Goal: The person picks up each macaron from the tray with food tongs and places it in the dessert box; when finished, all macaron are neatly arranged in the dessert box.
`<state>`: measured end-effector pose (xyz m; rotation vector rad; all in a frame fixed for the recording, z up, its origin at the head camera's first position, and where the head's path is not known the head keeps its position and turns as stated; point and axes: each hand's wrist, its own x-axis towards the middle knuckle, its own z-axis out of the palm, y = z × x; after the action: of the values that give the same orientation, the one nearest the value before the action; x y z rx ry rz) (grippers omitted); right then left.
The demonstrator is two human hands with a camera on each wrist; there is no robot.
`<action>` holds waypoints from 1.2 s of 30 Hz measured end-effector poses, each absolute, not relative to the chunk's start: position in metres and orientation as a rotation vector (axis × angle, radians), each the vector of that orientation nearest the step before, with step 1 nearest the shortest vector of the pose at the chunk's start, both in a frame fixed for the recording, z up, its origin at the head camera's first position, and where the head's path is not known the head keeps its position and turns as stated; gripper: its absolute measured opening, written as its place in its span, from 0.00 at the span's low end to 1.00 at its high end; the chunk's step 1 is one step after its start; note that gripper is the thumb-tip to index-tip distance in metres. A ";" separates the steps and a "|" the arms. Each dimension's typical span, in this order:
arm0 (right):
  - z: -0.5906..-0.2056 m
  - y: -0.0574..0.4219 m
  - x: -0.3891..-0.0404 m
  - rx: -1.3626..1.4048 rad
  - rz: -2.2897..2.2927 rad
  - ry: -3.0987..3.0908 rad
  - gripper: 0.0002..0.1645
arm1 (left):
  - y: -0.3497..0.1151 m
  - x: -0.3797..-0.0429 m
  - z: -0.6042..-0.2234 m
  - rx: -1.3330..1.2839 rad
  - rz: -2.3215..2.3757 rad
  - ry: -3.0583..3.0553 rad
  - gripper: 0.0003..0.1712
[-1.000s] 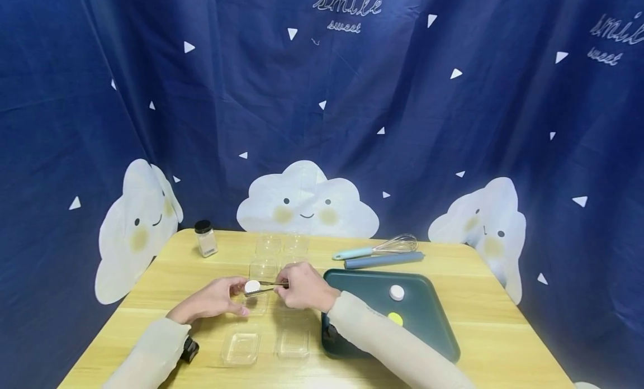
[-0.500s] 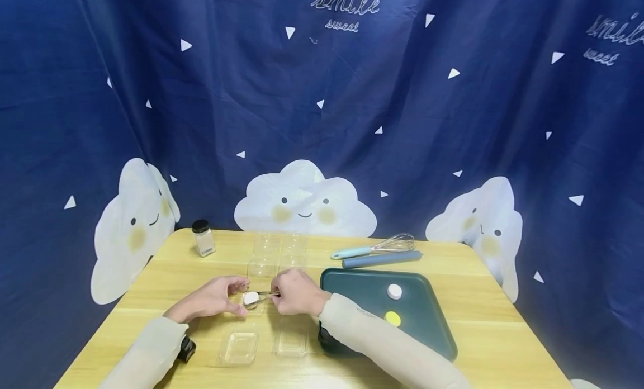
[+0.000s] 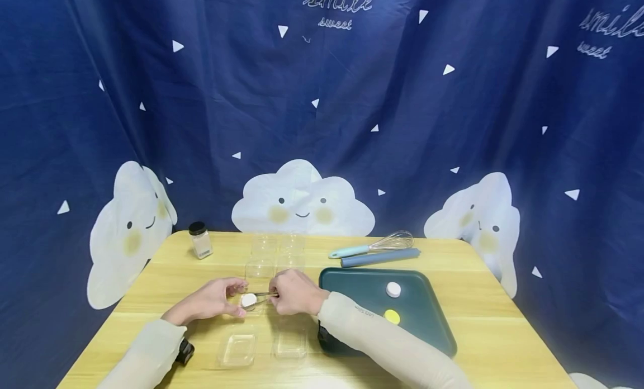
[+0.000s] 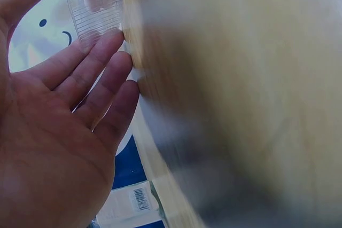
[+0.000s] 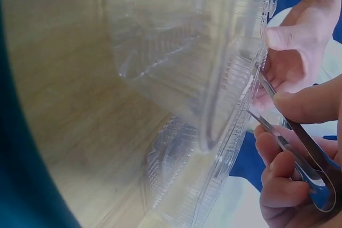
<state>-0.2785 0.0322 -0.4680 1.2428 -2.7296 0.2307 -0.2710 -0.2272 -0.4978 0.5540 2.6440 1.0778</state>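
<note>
My right hand pinches a pair of metal tweezers, thumb on one side and fingers on the other. Its tips reach left to a round white piece, at a clear plastic box. Whether the tips still grip the piece is too small to tell. My left hand lies at the box's left side, fingers loosely extended, with fingertips touching the plastic in the left wrist view. In the right wrist view the left thumb rests by the box's edge.
More clear boxes stand behind and in front, including a near-left box and a near-right box. A dark green tray bears a white piece and a yellow one. Behind lie a whisk, blue roll and jar.
My right hand has moved slightly left and toward me, lowering the tweezers and the white piece at the box. The left hand stays nearly in place beside it.
</note>
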 end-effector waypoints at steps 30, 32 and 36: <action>-0.465 0.037 -0.280 1.221 0.238 -2.708 0.03 | -0.228 -0.271 -0.501 0.541 1.114 2.639 0.49; -0.465 0.039 -0.280 1.217 0.256 -2.718 0.05 | -0.228 -0.270 -0.500 0.552 1.103 2.640 0.49; -0.466 0.043 -0.280 1.197 0.321 -2.745 0.08 | -0.228 -0.270 -0.500 0.566 1.071 2.651 0.50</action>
<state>-0.2798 0.0432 -0.4663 1.1969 -2.7446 0.3208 -0.2701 -0.2276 -0.5001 0.5665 2.6506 1.0713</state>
